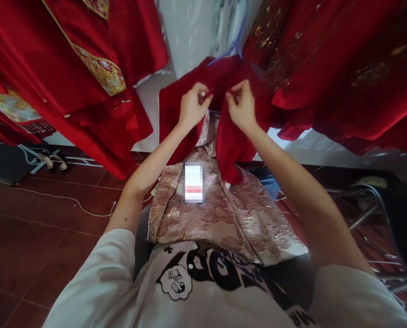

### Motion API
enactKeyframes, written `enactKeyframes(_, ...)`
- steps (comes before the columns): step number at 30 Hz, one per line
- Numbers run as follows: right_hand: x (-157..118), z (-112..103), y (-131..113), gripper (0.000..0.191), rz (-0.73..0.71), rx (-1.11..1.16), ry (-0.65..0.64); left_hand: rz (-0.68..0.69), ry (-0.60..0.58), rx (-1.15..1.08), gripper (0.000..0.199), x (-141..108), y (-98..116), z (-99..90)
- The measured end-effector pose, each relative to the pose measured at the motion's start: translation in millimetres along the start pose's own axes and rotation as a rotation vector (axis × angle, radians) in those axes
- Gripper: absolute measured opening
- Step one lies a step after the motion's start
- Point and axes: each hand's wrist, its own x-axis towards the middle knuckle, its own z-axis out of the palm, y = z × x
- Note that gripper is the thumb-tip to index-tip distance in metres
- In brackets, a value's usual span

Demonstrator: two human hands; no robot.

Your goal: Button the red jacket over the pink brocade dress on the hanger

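Note:
A dark red garment (pixel 176 105) hangs on a purple hanger (pixel 236 45) in front of me. On its left front edge my left hand (pixel 194 105) is closed in a pinch. My right hand (pixel 241 105) pinches the opposite edge, with a gap between the two hands. Below them a pink and gold brocade garment (pixel 203 223) lies across my lap, its upper part partly covered by the red cloth. A lit phone (pixel 193 182) rests on the brocade; its screen is blurred out.
Red embroidered garments (pixel 97 73) hang at the left, and more red garments (pixel 347 77) at the right. A metal-framed chair (pixel 377 196) stands at the right. A white cable (pixel 77 203) runs over the tiled floor (pixel 29 241) beside sandals (pixel 55 162).

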Motion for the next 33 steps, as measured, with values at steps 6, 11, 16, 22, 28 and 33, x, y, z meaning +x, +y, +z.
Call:
enactKeyframes(6,-13.5,2.2,-16.5,0.044,0.065,0.1,-0.068,0.009,-0.131,-0.066,0.016,-8.0,1.0,23.3)
enactKeyframes(11,-27.3,-7.8,-14.9,0.044,0.146,0.282,-0.128,-0.021,-0.078,-0.054,0.019,-20.5,-13.1,16.3)
enactKeyframes(16,-38.7,-4.1,-19.0,0.044,0.108,0.376,-0.151,-0.055,-0.03,-0.055,0.016,-26.0,-17.4,10.0)
enactKeyframes(22,-34.4,4.6,-14.6,0.042,0.101,0.37,-0.108,-0.004,-0.106,-0.011,0.016,-22.0,-15.8,1.5)
enactKeyframes(28,-18.8,23.4,17.7,0.042,-0.042,0.377,-0.014,0.063,-0.155,0.12,0.011,-20.5,-11.2,-2.1)
enactKeyframes(33,-10.7,33.6,35.8,0.041,-0.115,0.345,0.004,0.126,-0.207,0.201,0.011,-21.0,-9.8,-2.2)
